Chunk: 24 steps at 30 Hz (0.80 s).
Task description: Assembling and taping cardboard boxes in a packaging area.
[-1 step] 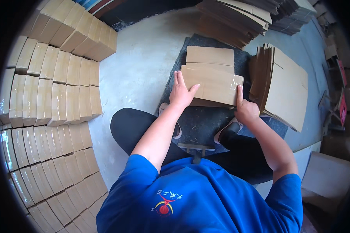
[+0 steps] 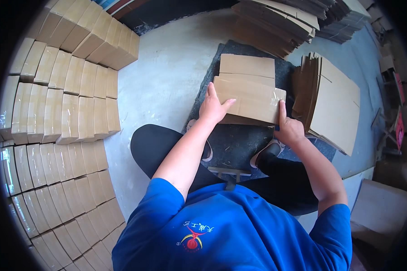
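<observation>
Resting along the left end of a flat-faced, rectangular brown cardboard box point(image 2: 251, 97), the left hand point(image 2: 214, 108) has its fingers extended and its thumb spread over the top face, loose rather than clenched. At the opposite end, the right hand point(image 2: 290, 130) points its index finger along the box's right edge, near some shiny clear tape point(image 2: 278, 95), with its other fingers curled; whether those grasp anything cannot be told. The box lies between both hands, above a dark grey mat point(image 2: 230, 144) on the pale grey floor point(image 2: 167, 63), with a lighter brown cardboard panel point(image 2: 247, 64) showing just beyond it. To the right, near the box, stands a leaning stack of flattened brown cardboard sheets point(image 2: 337, 104). Well apart, on the left, narrow brown cardboard cartons point(image 2: 68, 113) are piled in tight rows.
</observation>
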Motion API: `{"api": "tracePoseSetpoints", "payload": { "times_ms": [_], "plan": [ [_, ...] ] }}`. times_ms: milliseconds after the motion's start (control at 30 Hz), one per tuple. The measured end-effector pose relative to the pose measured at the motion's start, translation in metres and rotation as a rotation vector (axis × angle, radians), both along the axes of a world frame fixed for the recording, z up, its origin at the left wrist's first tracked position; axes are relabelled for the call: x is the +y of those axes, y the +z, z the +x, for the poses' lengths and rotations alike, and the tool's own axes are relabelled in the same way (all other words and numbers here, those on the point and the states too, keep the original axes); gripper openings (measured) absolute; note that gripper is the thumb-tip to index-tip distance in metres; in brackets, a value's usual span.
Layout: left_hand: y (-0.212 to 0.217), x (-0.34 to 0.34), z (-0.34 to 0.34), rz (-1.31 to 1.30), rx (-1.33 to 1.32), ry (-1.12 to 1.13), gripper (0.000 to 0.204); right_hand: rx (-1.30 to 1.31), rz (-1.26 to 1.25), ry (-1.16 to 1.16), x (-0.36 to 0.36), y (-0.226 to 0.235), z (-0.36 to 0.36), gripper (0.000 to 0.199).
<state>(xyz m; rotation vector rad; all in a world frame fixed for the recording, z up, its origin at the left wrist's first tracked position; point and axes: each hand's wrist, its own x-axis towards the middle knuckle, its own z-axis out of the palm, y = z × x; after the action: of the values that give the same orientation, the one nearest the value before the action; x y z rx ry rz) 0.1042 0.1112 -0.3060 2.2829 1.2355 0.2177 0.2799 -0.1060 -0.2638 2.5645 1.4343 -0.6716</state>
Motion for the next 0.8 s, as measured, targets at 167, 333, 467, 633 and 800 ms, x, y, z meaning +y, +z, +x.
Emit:
{"api": "tracePoseSetpoints", "payload": {
  "times_ms": [167, 333, 467, 633, 800],
  "plan": [
    [0.019, 0.039, 0.004, -0.265, 0.202, -0.076, 0.076, 0.313, 0.097, -0.239, 0.011, 0.028, 0.013, 0.091],
    [0.018, 0.047, 0.009, -0.470, 0.184, -0.140, 0.073, 0.619, 0.198, -0.311, 0.005, -0.002, 0.033, 0.058],
    [0.035, 0.050, 0.008, -0.749, 0.331, -0.089, 0.091, 0.723, 0.020, -0.405, 0.007, 0.008, 0.036, 0.063],
    [0.050, 0.069, 0.006, -0.992, 0.606, -0.158, 0.098, 0.474, -0.174, -0.239, 0.025, 0.023, 0.033, 0.054],
    [0.116, 0.126, -0.020, -1.048, 0.586, -0.316, 0.109, 0.562, 0.044, -0.215, 0.057, 0.054, 0.032, 0.051]
  ]
}}
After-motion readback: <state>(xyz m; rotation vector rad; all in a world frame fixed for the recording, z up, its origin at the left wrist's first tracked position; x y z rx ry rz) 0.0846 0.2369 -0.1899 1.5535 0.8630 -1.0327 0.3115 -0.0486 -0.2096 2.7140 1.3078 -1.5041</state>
